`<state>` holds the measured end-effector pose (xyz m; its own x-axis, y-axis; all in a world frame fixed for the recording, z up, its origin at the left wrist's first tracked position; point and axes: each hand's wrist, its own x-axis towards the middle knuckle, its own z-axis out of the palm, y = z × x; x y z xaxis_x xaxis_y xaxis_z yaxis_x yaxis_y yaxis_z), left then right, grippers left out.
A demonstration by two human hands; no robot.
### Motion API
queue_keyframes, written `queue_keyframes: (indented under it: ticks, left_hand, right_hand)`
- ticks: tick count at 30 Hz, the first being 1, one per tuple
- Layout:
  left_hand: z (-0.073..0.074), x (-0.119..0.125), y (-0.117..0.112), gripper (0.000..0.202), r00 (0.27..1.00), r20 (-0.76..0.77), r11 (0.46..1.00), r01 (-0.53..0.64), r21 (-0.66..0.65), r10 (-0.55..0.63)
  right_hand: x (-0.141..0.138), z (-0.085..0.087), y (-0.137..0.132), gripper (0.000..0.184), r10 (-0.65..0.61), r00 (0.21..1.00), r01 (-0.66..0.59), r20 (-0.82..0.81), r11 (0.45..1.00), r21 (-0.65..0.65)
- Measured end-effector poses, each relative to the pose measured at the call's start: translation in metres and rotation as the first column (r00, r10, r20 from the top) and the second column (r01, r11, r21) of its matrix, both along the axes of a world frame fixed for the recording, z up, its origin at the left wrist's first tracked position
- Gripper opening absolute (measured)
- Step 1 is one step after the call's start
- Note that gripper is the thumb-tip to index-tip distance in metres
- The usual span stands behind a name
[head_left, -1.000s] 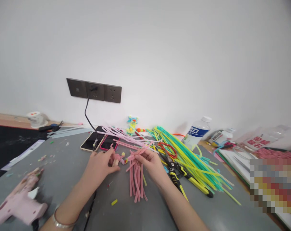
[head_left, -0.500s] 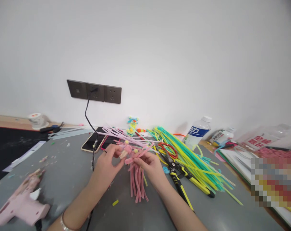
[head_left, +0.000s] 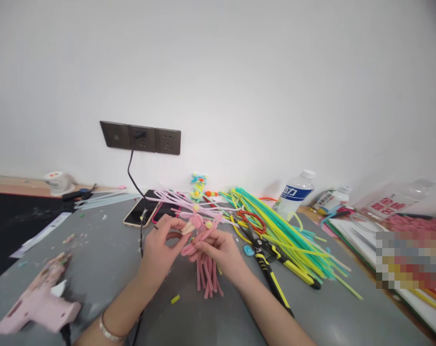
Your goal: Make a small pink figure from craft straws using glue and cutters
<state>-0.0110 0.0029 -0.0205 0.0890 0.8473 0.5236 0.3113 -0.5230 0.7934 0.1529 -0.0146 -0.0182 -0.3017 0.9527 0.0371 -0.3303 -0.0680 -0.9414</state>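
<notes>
A small pink and cream pipe-cleaner figure (head_left: 195, 221) with yellow bits is between my hands, above the table. My left hand (head_left: 158, 254) pinches its cream part between thumb and fingertips. On the other side, my right hand (head_left: 223, 252) closes thumb and fingers on its bent pink pipe cleaners; the exact grip is partly hidden. Below the fingers lies a bunch of darker pink pipe cleaners (head_left: 208, 279), its upper end covered by my hands. Pale pink pipe cleaners (head_left: 178, 198) spread behind the figure.
A pink glue gun (head_left: 41, 302) lies at left. Two phones (head_left: 141, 213) rest near a black cable (head_left: 129, 168). To the right are yellow-handled pliers (head_left: 272, 281), green and yellow pipe cleaners (head_left: 286, 240) and a bottle (head_left: 293, 194). A blue-yellow figure (head_left: 198, 186) stands by the wall.
The pink figure has tilted slightly between my hands, and a bent pink loop now shows further left under it. My left fingers have shifted a little; both hands keep their grip.
</notes>
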Motion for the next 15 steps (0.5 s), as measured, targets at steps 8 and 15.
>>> queue_keyframes:
  ticks: [8, 15]
  left_hand:
    - [0.001, -0.008, 0.011, 0.009, 0.974, -0.223, 0.996, -0.054, -0.077, 0.036]
    - [-0.005, -0.016, 0.018, 0.009, 0.874, -0.487, 0.987, -0.075, -0.139, -0.003]
  right_hand:
    - [0.004, 0.003, 0.003, 0.026, -0.048, 0.999, 0.048, -0.005, 0.998, 0.035]
    - [0.013, 0.004, 0.008, 0.027, -0.122, 0.992, 0.117, 0.042, 0.987, 0.107]
